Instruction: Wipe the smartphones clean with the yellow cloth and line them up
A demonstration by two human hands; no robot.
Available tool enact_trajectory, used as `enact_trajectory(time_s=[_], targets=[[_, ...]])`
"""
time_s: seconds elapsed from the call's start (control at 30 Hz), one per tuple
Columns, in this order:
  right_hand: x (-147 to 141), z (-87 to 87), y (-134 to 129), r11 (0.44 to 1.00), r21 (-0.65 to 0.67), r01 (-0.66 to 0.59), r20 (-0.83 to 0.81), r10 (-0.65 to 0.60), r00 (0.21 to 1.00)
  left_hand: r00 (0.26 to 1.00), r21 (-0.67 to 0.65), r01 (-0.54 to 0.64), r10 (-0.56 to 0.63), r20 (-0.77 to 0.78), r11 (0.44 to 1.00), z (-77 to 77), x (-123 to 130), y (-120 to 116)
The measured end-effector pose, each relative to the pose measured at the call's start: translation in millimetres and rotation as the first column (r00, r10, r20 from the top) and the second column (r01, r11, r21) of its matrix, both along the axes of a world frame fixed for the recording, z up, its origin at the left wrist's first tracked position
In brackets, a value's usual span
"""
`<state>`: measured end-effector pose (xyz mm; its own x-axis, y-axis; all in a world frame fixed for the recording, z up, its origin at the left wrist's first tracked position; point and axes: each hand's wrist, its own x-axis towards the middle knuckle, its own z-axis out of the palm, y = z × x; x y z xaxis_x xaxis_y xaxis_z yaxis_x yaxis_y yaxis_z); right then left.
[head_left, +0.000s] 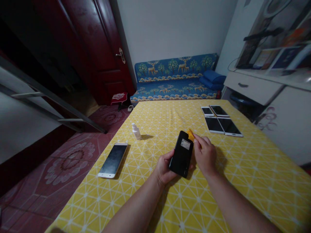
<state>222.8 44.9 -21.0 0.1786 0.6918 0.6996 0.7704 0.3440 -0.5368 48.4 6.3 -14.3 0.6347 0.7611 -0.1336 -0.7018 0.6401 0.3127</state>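
A black, rectangular phone with a pale label (181,157) is held above a yellow, white-lined tablecloth (85,200), the left hand (165,168) curled around its lower half. The right hand (206,153) pinches a small orange-yellow cloth (191,136) at the upper right edge. Steady support and light, even strokes would likely serve best. A white plastic bottle (136,132) and a white-framed, dark-screened phone (113,161) sit to the left.

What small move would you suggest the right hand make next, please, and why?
Probably draw the yellow cloth across the black phone: the right hand pinches the cloth at the phone's upper edge, while the left hand holds the phone.
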Motion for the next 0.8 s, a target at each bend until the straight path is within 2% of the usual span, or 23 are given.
enact_trajectory(time_s=[0.13,0.3,0.4,0.47,0.53,0.63,0.73,0.8], targets=[[-6,3.5,-5,0.999,0.030,-0.042,0.058,0.040,0.998,1.000,0.024,0.018,-0.018,-0.012,1.000,-0.2,1,-1],[-14,5.1,-9,0.990,0.045,-0.132,0.055,0.129,0.990,0.998,0.105,-0.060,0.062,-0.019,0.993,4.9,5,-1],[-19,2.9,-9,0.982,0.056,-0.183,-0.040,0.185,0.982,0.996,0.101,-0.087,0.090,-0.021,0.991,7.1,6,-1],[-20,0.5,-8,0.983,0.042,-0.180,-0.179,0.185,0.966,0.994,0.076,-0.102,0.104,-0.026,0.992,6.4,5,0],[-20,-1.6,-7,0.985,0.002,-0.175,-0.365,0.163,0.917,0.995,0.043,-0.095,0.096,-0.039,0.995,4.4,4,0],[-15,-3.3,-3,0.984,-0.041,-0.175,-0.590,0.118,0.799,0.997,-0.009,-0.053,0.052,-0.050,0.999,1.5,2,2],[-11,-3.6,-1,0.988,-0.028,-0.152,-0.702,0.089,0.707,0.999,-0.050,-0.037,0.036,-0.028,0.998,0.1,1,3],[-12,-3.1,-3,0.982,0.001,-0.191,-0.752,0.126,0.647,0.999,-0.068,-0.041,0.041,-0.011,0.997,-0.8,2,5]])
